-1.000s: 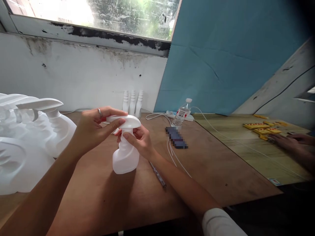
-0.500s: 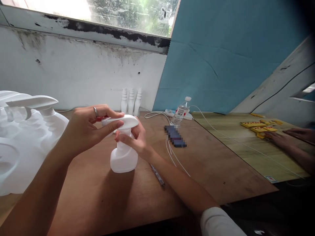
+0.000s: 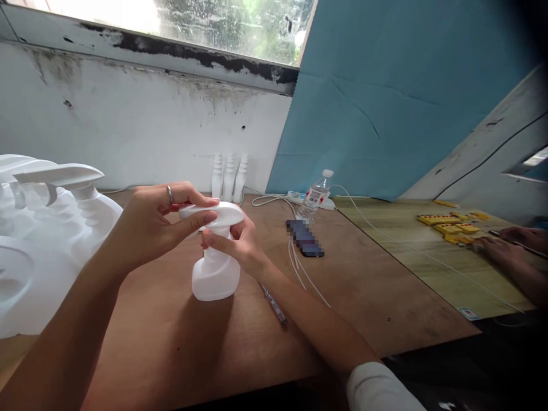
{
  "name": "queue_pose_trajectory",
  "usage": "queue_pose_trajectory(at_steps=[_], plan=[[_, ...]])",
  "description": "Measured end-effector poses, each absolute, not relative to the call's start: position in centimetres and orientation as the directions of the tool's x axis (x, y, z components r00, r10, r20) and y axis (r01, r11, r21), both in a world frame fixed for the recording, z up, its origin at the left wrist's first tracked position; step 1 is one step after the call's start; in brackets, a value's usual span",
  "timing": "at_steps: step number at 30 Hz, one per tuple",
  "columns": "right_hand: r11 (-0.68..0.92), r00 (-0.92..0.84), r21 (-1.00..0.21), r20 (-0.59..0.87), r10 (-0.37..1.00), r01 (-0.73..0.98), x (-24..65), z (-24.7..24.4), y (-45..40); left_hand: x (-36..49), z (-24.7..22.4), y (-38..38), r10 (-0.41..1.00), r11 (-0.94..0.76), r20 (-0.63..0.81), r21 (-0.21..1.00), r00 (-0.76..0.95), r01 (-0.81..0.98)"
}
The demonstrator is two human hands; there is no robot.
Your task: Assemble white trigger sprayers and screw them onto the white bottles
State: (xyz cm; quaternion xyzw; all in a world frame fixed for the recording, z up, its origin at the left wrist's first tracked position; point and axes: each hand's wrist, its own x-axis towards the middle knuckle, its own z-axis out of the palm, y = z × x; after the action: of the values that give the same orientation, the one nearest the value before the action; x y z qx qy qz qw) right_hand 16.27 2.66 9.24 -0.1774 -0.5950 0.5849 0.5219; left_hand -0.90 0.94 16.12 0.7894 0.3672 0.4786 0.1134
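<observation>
A white plastic spray bottle (image 3: 216,278) stands upright on the brown table (image 3: 149,348), its white trigger spray head (image 3: 225,213) on top. My left hand (image 3: 165,220), with a ring on one finger, pinches the spray head between thumb and fingers from the left. My right hand (image 3: 242,242) wraps round the bottle's neck just below the head, thumb in front. The trigger is mostly hidden by my hands. Close to my right forearm lies a slim pen-like tool (image 3: 274,305).
Several white spray bottles (image 3: 55,228) crowd the left side. Three white ribbed pieces (image 3: 229,177) stand against the wall. A water bottle (image 3: 314,197), a phone (image 3: 305,238) and white cables lie behind right. Another person's hands (image 3: 499,251) are beside yellow parts (image 3: 449,225) on the right table.
My hands keep their hold on the spray bottle, with only a slight shift of the spray head and left hand to the right. The other person's hands have moved a little.
</observation>
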Motion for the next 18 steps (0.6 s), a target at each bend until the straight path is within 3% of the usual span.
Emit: queue_pose_trajectory(at_steps=[5,12,18], plan=[[0.221,-0.449,-0.847,0.457,0.768,-0.484,16.21,9.15,2.74,-1.07,16.17,0.93,0.701,-0.692,0.657,0.535,0.276,0.485],[0.302,-0.347,-0.876,0.435,0.831,-0.376,15.88,9.20,2.39,-0.95,16.25,0.75,0.701,-0.698,0.656,0.549,0.281,0.460],[0.324,-0.439,-0.844,0.507,0.742,-0.427,16.32,9.19,2.46,-1.04,16.17,0.74,0.711,-0.683,0.645,0.541,0.280,0.491]])
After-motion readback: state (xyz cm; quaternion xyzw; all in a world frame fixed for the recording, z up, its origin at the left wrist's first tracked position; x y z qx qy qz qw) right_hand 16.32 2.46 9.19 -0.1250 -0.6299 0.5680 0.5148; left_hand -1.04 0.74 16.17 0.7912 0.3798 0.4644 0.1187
